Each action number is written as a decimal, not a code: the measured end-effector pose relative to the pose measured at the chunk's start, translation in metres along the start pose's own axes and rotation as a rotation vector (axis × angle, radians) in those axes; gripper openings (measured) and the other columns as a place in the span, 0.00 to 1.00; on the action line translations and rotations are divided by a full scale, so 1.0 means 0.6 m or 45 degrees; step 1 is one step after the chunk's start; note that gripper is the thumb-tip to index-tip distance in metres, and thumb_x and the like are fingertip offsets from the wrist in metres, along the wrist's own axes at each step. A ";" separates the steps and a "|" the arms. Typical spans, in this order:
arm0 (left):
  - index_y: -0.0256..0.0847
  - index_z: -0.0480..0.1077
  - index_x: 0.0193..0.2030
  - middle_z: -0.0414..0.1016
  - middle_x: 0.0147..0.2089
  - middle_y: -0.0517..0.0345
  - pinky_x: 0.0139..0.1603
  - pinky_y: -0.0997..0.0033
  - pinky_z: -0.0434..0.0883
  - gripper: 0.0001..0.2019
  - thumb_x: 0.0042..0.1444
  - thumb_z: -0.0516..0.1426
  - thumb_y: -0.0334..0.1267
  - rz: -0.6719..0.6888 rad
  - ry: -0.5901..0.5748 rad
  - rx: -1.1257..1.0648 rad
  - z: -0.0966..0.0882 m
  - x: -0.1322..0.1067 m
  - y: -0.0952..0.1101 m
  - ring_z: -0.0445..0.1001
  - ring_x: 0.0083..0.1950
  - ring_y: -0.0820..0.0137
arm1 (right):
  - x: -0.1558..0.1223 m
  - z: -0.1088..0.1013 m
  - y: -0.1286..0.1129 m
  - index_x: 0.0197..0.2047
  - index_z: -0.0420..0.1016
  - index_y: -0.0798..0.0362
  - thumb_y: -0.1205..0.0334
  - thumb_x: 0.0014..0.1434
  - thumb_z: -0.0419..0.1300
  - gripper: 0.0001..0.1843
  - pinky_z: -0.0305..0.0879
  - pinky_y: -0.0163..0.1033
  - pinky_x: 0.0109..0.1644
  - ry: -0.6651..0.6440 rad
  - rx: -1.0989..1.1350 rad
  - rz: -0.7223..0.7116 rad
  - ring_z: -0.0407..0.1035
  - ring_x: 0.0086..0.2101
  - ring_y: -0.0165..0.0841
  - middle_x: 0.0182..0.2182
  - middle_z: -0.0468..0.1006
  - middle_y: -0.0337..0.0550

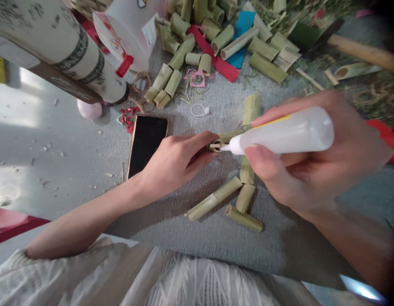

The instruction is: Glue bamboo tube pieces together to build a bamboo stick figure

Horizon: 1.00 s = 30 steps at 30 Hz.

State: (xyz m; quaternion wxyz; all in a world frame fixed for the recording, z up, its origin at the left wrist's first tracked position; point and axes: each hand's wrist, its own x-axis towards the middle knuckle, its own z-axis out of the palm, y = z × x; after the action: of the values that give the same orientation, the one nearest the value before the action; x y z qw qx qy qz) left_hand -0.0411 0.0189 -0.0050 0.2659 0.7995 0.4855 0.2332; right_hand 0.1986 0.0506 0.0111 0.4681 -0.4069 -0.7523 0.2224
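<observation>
My left hand pinches a short green bamboo piece by its cut end, just above the grey cloth. My right hand is wrapped round a white glue bottle, and the bottle's nozzle touches the open end of that bamboo piece. Below the two hands lie several loose bamboo pieces on the cloth. One more upright-lying bamboo piece sits just beyond the bottle.
A dark phone lies left of my left hand. A heap of cut bamboo pieces with red paper strip and blue paper fills the far side. A patterned white cylinder stands far left.
</observation>
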 end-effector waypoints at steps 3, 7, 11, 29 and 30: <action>0.40 0.79 0.60 0.86 0.40 0.61 0.34 0.74 0.67 0.09 0.80 0.61 0.39 -0.003 -0.005 -0.002 0.000 0.001 -0.001 0.77 0.31 0.75 | 0.000 -0.002 0.004 0.46 0.86 0.39 0.50 0.60 0.75 0.12 0.68 0.42 0.31 -0.001 0.002 -0.067 0.75 0.30 0.31 0.36 0.86 0.31; 0.40 0.79 0.59 0.86 0.39 0.60 0.35 0.73 0.67 0.09 0.80 0.61 0.40 0.017 0.009 -0.005 0.000 0.001 -0.004 0.78 0.32 0.74 | -0.001 -0.002 0.009 0.50 0.85 0.38 0.52 0.61 0.73 0.14 0.69 0.44 0.33 0.038 0.024 -0.133 0.78 0.34 0.33 0.41 0.88 0.31; 0.40 0.79 0.60 0.86 0.39 0.60 0.35 0.73 0.68 0.10 0.80 0.61 0.40 0.007 0.003 -0.021 0.000 0.001 -0.004 0.78 0.32 0.73 | -0.003 -0.001 0.000 0.50 0.83 0.38 0.54 0.62 0.71 0.12 0.69 0.47 0.33 -0.011 -0.012 -0.091 0.78 0.33 0.37 0.39 0.87 0.32; 0.42 0.79 0.60 0.86 0.39 0.59 0.34 0.74 0.68 0.10 0.80 0.60 0.42 -0.024 -0.015 -0.016 -0.002 0.002 -0.001 0.79 0.32 0.74 | -0.002 0.000 -0.002 0.46 0.86 0.38 0.52 0.57 0.75 0.13 0.72 0.48 0.34 0.006 0.039 0.034 0.79 0.33 0.37 0.40 0.89 0.33; 0.42 0.79 0.60 0.86 0.39 0.59 0.34 0.74 0.68 0.10 0.80 0.60 0.42 -0.019 -0.012 -0.018 -0.002 0.002 -0.002 0.79 0.32 0.73 | -0.002 -0.001 -0.004 0.46 0.85 0.38 0.52 0.57 0.76 0.13 0.72 0.48 0.34 0.001 0.040 0.040 0.79 0.33 0.37 0.41 0.89 0.33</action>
State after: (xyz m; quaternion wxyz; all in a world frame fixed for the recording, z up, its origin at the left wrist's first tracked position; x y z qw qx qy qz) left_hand -0.0420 0.0206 -0.0045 0.2757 0.7950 0.4884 0.2309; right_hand 0.1982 0.0483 0.0122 0.4712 -0.4114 -0.7419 0.2415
